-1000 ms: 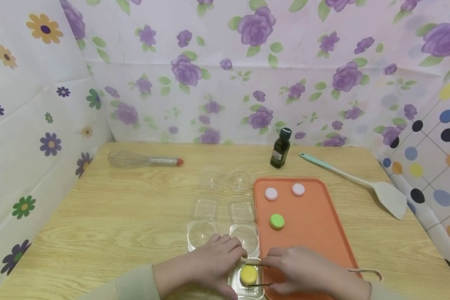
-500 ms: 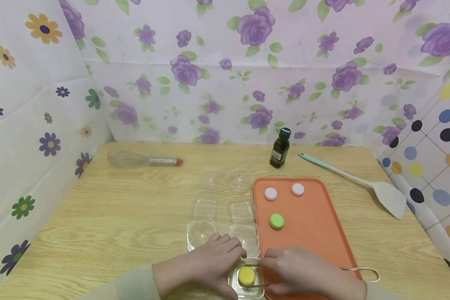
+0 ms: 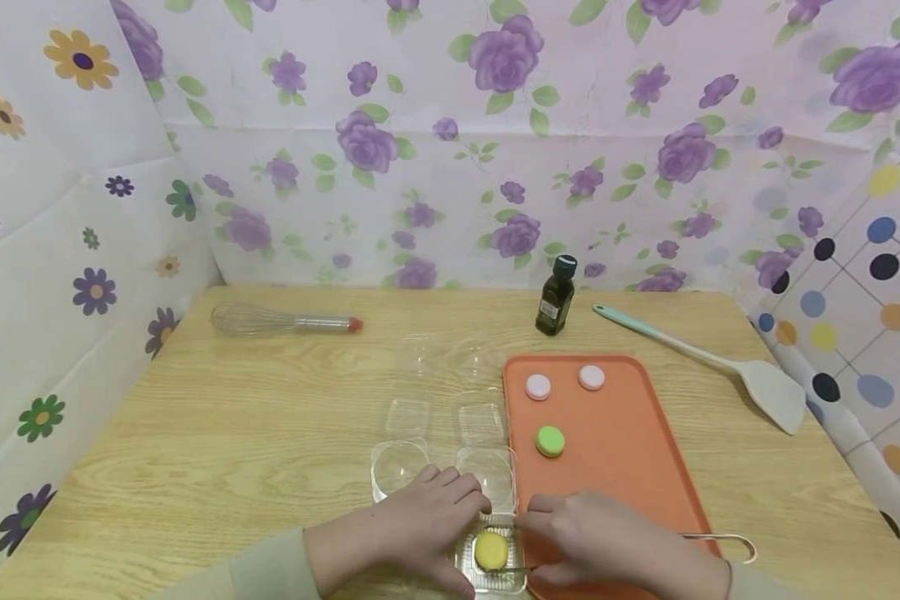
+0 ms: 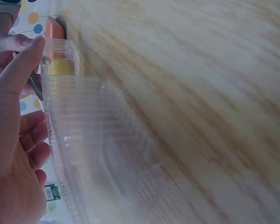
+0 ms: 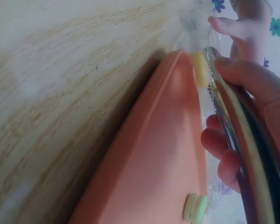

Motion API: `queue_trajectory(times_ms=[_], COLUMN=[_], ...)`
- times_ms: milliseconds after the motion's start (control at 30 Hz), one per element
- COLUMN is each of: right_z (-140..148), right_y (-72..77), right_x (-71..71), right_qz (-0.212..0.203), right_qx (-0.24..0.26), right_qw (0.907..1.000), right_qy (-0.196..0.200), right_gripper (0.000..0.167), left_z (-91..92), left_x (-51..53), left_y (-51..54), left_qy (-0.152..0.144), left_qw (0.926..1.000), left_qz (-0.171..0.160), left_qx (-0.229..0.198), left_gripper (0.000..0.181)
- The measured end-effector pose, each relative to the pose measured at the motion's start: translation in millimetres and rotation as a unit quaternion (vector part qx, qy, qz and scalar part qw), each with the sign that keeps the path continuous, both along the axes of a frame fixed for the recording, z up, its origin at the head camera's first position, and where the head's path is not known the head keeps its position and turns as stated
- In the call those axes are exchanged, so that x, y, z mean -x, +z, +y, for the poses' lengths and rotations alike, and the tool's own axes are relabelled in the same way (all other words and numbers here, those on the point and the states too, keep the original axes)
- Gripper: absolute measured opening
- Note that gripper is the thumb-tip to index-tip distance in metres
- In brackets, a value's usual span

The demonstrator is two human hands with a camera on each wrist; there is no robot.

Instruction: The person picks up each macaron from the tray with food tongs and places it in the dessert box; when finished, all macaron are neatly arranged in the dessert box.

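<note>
Yellow macaron [image 3: 491, 552] sits in a clear plastic container [image 3: 508, 585], bottom centre of the head frame, between both hands; round, no long axis. Right hand [image 3: 607, 542], to its right, grips metal tongs [image 5: 245, 135], serrated tips at the macaron, contact unclear. Left hand [image 3: 435, 525], also close, fingers relaxed, rests on the container rim.

Can read no word, number or brand in any view. Can make out a small pale label [image 3: 549, 310] on the dark bottle [image 3: 558, 292] just beyond the far edge of the orange tray [image 3: 615, 450], with markings too small to tell. In the left wrist view, can see a white patch [image 4: 49, 192] on something green [image 4: 57, 191], too blurred to read
</note>
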State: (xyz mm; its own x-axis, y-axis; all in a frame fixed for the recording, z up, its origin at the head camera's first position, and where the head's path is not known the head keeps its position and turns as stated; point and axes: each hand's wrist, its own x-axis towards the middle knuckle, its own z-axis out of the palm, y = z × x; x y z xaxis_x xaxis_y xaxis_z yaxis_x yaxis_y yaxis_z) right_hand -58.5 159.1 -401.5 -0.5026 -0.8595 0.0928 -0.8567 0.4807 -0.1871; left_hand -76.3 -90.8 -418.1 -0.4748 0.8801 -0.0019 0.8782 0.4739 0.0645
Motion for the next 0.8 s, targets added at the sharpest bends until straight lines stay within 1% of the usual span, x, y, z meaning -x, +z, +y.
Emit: queue_trajectory(times_ms=[100,233,367,600,733,800], right_z=[-0.1,-0.1,1.3,8.9,14.7,17.5], right_y=[0.8,1.8,2.8,3.9,3.8,4.2], right_x=[0.2,0.2,-1.0,-2.7,-2.1,-1.1], right_qz=[0.004,-0.002,-0.008,-0.042,-0.063,-0.072], right_qx=[-0.002,-0.004,0.005,0.028,0.044,0.051], right_qw=[1.0000,1.0000,0.9999,0.9984,0.9967,0.9958], right_qy=[-0.001,-0.004,-0.011,-0.027,-0.026,-0.025], right_gripper=[0.035,0.036,0.038,0.041,0.040,0.039], left_z=[-0.1,-0.1,-0.7,-1.9,-2.9,-3.8], left_x=[0.0,-0.3,-0.6,-0.8,-0.4,0.1], left_y=[-0.1,-0.5,-1.9,-4.9,-4.4,-3.6], left_qy=[-0.001,-0.001,-0.001,0.005,0.011,0.013], left_qw=[1.0000,1.0000,1.0000,0.9999,0.9999,0.9998], left_qz=[0.001,0.004,0.007,0.003,-0.006,-0.006], left_qx=[-0.003,-0.005,-0.007,-0.010,-0.009,-0.015], left_gripper=[0.077,0.076,0.077,0.079,0.083,0.086])
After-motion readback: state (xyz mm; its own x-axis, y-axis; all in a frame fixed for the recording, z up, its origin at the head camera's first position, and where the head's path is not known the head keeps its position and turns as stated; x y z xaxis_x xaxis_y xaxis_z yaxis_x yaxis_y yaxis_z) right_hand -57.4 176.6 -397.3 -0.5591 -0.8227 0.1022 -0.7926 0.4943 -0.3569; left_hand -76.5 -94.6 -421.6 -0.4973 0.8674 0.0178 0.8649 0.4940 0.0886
